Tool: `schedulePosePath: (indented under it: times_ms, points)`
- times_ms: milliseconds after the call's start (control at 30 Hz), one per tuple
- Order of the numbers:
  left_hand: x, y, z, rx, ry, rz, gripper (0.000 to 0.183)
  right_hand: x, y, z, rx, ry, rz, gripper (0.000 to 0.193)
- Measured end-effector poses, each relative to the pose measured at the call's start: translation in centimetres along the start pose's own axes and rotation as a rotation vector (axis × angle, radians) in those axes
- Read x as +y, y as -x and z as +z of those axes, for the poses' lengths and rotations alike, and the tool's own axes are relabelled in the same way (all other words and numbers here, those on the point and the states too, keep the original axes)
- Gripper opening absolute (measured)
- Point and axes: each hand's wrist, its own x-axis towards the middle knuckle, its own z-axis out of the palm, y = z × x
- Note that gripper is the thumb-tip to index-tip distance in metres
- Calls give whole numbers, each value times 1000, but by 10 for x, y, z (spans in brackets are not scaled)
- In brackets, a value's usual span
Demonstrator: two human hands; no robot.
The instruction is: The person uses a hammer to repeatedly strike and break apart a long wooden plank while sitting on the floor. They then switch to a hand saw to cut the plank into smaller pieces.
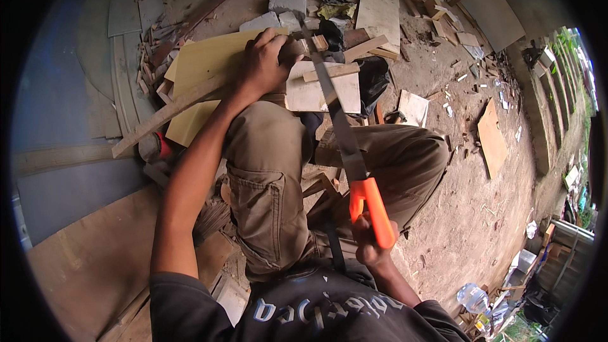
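Observation:
My right hand [372, 246] is wrapped round the orange handle of a handsaw [344, 133], low in front of my body. The long grey blade points up and away, a little to the left. My left hand [265, 62] presses down on a long wooden strip [168, 114], its fingers curled over the wood. That strip slants from the lower left up to the saw, and its far end lies close to the blade; whether the teeth touch it I cannot tell. Under my left hand lies a yellowish board [209, 57]. A short wooden stick [330, 73] rests on a pale board [316, 92] behind the blade.
My bent legs frame the work spot. Concrete blocks [287, 2], a large pale panel [378, 16] and a black plastic bag [375, 85] lie beyond it. Wood scraps litter the ground on the right, with a plywood piece [491, 138] and a clear plastic bottle [473, 297].

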Motion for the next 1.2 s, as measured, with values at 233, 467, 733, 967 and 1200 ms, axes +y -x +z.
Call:
schedulePosePath:
  times_ms: [233, 467, 733, 967, 1200]
  points:
    - [15, -3, -15, -109, 55, -63, 32, 27, -88, 31, 273, -183, -6, 29]
    - [28, -10, -14, -110, -35, -14, 42, 107, -108, 51, 298, -58, -66, 14]
    - [22, -6, -13, -103, -135, 13, 43, 109, -100, 57, 182, -270, 33, 13]
    - [36, -9, -21, 80, -212, -45, 38, 120, -99, 67, 57, -222, 35, 14]
    - [41, -8, -14, 98, -185, -28, 48, 125, -104, 64, 191, -7, 72, 21]
